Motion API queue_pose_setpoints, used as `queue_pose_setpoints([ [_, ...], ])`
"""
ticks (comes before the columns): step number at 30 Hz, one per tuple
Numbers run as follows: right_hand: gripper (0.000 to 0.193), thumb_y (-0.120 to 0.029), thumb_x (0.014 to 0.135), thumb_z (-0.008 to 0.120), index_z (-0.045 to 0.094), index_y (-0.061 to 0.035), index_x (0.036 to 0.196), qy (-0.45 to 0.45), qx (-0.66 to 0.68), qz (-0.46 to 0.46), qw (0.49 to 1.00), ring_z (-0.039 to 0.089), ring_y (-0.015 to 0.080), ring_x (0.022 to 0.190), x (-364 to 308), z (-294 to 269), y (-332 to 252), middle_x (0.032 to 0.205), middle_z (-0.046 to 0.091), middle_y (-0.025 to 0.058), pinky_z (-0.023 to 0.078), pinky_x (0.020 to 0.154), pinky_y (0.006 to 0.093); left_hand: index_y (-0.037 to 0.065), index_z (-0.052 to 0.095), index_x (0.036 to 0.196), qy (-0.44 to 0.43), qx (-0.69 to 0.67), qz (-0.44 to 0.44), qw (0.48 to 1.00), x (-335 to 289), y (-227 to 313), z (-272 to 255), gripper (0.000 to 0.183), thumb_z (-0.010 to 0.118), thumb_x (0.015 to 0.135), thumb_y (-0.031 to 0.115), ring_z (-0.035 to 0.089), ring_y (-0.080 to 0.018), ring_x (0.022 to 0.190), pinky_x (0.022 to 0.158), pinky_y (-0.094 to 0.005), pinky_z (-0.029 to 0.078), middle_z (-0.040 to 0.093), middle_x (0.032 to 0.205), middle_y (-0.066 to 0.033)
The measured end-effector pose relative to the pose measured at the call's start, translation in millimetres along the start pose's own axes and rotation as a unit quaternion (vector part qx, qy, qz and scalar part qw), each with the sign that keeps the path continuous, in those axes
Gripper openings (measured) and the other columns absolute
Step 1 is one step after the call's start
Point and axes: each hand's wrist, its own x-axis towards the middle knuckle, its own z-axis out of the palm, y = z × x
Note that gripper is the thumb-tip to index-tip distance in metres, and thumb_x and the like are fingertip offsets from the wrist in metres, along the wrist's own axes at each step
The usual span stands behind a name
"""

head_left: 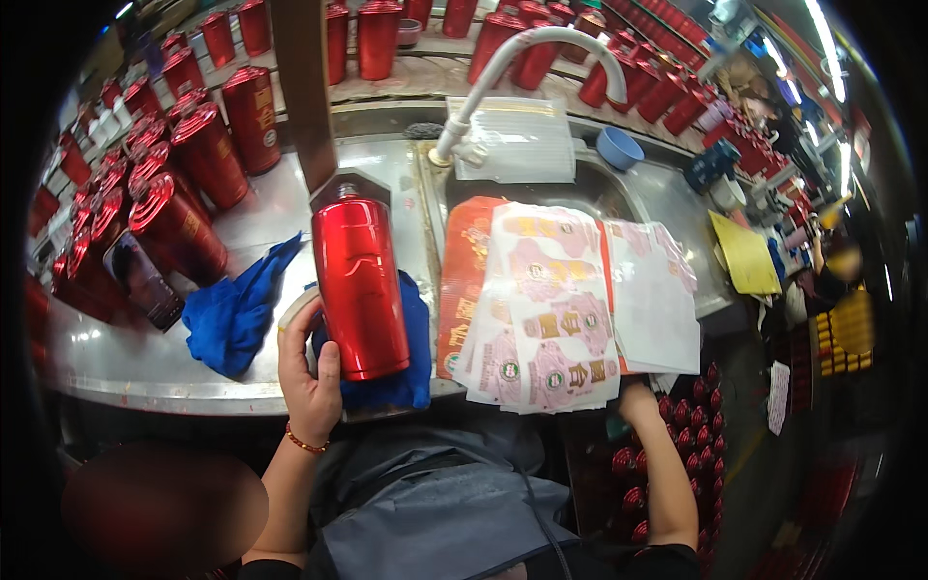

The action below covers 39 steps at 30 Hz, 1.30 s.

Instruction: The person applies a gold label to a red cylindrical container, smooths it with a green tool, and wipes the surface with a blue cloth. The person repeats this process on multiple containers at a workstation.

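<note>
A glossy red bottle (362, 290) with plain sides lies tilted over a blue cloth (414, 338), its capped end pointing away from me. Around its lower left side my left hand (311, 362) is closed, the thumb near the base; a bead bracelet circles that wrist. My right hand (638, 401) is low beside the near edge of the label sheets, its fingers mostly hidden; something dark green shows by it, too unclear to name. The pink-and-gold label sheets (556, 333) lie fanned over an orange-red printed sheet (464, 280), with white sheets (652, 324) on the right.
Many red bottles (184, 213) crowd the left counter; others line the back ledge. A phone (143, 280) leans there near a crumpled blue cloth (237, 314). Behind the labels are a sink (619, 193), a curved white faucet (522, 43) and a blue bowl (620, 148). Red bottles (691, 425) stand below right.
</note>
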Motion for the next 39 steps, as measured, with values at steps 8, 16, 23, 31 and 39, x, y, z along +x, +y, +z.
queue_pose_setpoints([
  [8, 0.027, -0.029, 0.096, 0.074, 0.078, -0.0097, 0.115, -0.329, 0.106, -0.452, 0.822, 0.075, 0.0156, 0.083, -84, -248, -91, 0.099, 0.079, 0.0068, 0.056, 0.073, 0.0279, -0.005, 0.021, 0.160, -0.064, 0.037, 0.017, 0.997, -1, 4, -9, 0.123, 0.075, 0.080, 0.072, 0.034, -0.0372, 0.147, 0.118, -0.0455, 0.033, 0.031, 0.159, -0.0240],
  [16, 0.055, -0.028, 0.078, 0.085, 0.071, -0.0077, 0.126, 0.195, 0.066, -0.462, 0.863, 0.069, 0.0302, 0.101, 102, -293, -170, 0.117, 0.073, 0.0138, 0.054, 0.087, 0.0397, -0.005, 0.005, 0.162, -0.150, 0.151, 0.052, 0.976, 21, 25, -3, 0.148, 0.100, 0.060, 0.045, 0.028, -0.0491, 0.148, 0.119, -0.0501, 0.033, 0.023, 0.159, -0.0324],
  [23, 0.070, -0.034, 0.067, 0.093, 0.069, -0.0018, 0.124, 0.024, 0.103, -0.391, 0.914, 0.070, 0.0287, 0.103, 151, -313, -202, 0.116, 0.073, 0.0146, 0.054, 0.089, 0.0372, -0.005, 0.008, 0.162, -0.120, 0.158, 0.060, 0.978, 20, 22, -4, 0.150, 0.101, 0.056, 0.045, 0.031, -0.0472, 0.147, 0.120, -0.0500, 0.032, 0.026, 0.159, -0.0302],
  [31, 0.030, -0.023, 0.078, 0.088, 0.075, -0.0009, 0.095, -0.066, 0.187, -0.380, 0.903, 0.069, 0.0137, 0.080, 170, -326, -207, 0.086, 0.076, 0.0051, 0.053, 0.073, 0.0290, -0.003, 0.008, 0.163, -0.122, 0.126, 0.056, 0.983, 20, 17, -5, 0.150, 0.102, 0.056, 0.045, 0.032, -0.0440, 0.147, 0.121, -0.0490, 0.031, 0.029, 0.159, -0.0282],
  [39, 0.024, -0.021, 0.077, 0.086, 0.073, -0.0028, 0.084, 0.112, 0.178, -0.398, 0.893, 0.065, 0.0160, 0.069, 142, -342, -197, 0.076, 0.072, 0.0069, 0.051, 0.065, 0.0326, -0.002, 0.007, 0.163, -0.128, 0.113, 0.048, 0.984, 19, 16, -8, 0.149, 0.100, 0.058, 0.048, 0.034, -0.0450, 0.145, 0.120, -0.0499, 0.033, 0.031, 0.159, -0.0287],
])
